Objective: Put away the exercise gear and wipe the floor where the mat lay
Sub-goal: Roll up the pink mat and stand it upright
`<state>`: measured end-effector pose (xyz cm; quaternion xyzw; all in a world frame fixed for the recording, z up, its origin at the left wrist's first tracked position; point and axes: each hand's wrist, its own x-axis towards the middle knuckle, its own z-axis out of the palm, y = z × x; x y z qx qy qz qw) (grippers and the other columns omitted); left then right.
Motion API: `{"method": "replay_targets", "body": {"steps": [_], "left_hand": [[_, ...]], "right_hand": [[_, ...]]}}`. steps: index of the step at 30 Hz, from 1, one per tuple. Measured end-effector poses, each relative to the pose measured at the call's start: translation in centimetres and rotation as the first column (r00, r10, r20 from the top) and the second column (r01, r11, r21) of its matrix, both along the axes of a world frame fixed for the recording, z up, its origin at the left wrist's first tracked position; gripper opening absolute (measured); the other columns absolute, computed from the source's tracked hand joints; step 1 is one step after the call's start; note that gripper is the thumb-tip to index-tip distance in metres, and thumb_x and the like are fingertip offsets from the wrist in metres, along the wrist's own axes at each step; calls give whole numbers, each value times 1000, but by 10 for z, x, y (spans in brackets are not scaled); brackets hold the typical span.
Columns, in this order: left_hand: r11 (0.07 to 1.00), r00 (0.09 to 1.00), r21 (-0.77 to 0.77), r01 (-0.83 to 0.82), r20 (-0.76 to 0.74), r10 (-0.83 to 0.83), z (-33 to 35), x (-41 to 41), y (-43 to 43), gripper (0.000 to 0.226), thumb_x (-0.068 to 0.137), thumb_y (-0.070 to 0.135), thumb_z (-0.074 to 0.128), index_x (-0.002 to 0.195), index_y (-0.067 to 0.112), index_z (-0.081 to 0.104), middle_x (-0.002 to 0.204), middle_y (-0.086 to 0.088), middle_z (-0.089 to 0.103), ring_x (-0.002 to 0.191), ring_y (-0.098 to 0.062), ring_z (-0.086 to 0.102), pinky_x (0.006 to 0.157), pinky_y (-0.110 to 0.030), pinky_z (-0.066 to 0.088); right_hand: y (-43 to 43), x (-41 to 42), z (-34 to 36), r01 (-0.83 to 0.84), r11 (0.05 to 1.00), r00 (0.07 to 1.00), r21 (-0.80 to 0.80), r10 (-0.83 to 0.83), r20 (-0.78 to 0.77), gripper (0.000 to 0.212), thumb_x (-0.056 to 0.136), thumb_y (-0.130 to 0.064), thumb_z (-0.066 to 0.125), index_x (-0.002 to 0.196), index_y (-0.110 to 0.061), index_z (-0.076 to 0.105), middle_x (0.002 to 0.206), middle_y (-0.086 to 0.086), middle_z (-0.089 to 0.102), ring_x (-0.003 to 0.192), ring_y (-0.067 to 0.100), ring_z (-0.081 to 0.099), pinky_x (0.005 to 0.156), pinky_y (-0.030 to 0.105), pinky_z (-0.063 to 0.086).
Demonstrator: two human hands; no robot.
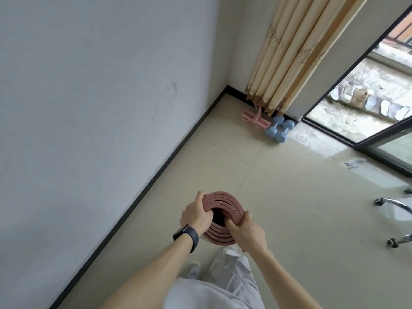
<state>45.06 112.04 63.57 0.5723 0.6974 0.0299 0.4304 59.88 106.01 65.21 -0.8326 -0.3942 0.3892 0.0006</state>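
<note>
One pink foam exercise mat [219, 217], rolled up into a thick spiral, stands on its end out in front of the person, and we look down at its top. There is a dark hole in the middle of the roll.

Both hands are closed on the mat. The left hand [196, 214] wraps over the top edge on the left side, with the fingers curled around the outer layers. The right hand [247, 230] grips the right side of the roll, and its fingers [231, 224] poke into the dark hole. A black smart watch [186, 237] sits on the left wrist, just behind that hand.

Right below the grip are the person's pale trousers [223, 284] and one light shoe [192, 269] on the beige tiled floor [289, 197].

Well away from the hands, in the far corner, lie two light blue dumbbells [278, 130], touching each other. Just beside them lies one pink plastic exercise tool [255, 118]; I cannot tell what kind. A cream curtain [287, 52] hangs down over both. To the left of the grip runs a white wall [89, 97] with a black strip at the bottom. To the right of the grip are shiny metal chair legs [394, 202] on small wheels. I can see three legs. There is no writing I can read.
</note>
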Motion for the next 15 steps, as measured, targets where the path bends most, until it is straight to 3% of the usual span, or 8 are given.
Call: {"method": "replay_targets", "body": {"steps": [4,9,15], "left_hand": [[999,999,25,40,-18,-40,0,41,50,46,83,29,56,125,44,43,104,2,69,90,-29,65,75,-34,56],[998,999,61,34,-40,-32,6,107,143,44,82,29,58,122,43,43,98,4,68,84,-26,64,67,-30,53],[998,1000,67,-5,-8,5,29,173,246,45,78,30,56,117,47,42,99,5,68,84,-24,65,74,-35,57]], "right_hand": [[41,38,-7,-21,998,998,66,16,63,45,82,-63,48,92,-19,43,93,6,63,89,34,64,72,38,51],[137,105,-12,-50,993,999,103,49,17,42,90,-55,47,95,-14,42,95,11,66,95,37,63,69,35,43],[251,174,2,-120,985,993,121,121,1,39,92,-53,47,99,-15,37,101,16,68,99,39,64,69,36,38]]}}
